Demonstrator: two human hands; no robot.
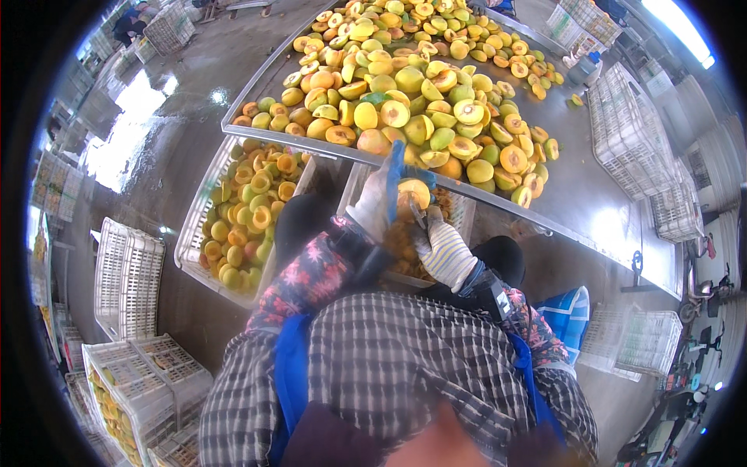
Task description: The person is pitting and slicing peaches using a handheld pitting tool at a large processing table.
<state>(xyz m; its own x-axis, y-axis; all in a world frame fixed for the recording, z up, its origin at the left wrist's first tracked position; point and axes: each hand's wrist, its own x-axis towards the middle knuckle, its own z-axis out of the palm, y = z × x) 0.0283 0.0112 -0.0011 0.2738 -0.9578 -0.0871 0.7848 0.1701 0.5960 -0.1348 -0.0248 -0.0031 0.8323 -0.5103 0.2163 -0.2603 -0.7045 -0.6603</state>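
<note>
The fruit [413, 189] sits in the left hand [387, 193], fingers curled round its sides; the right hand [447, 251] has its fingers closed on a small tool [420, 219]. It should be light, firm, easily bruised and slick where cut, best cupped by its skin. The table's [607, 222] metal edge crowds the far side; room lies toward the smock [389, 342], above the crate [468, 222].

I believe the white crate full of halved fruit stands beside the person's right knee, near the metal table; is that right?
The side is wrong: the head view shows the white crate full of halved fruit beside the left knee, near the metal table.
</note>
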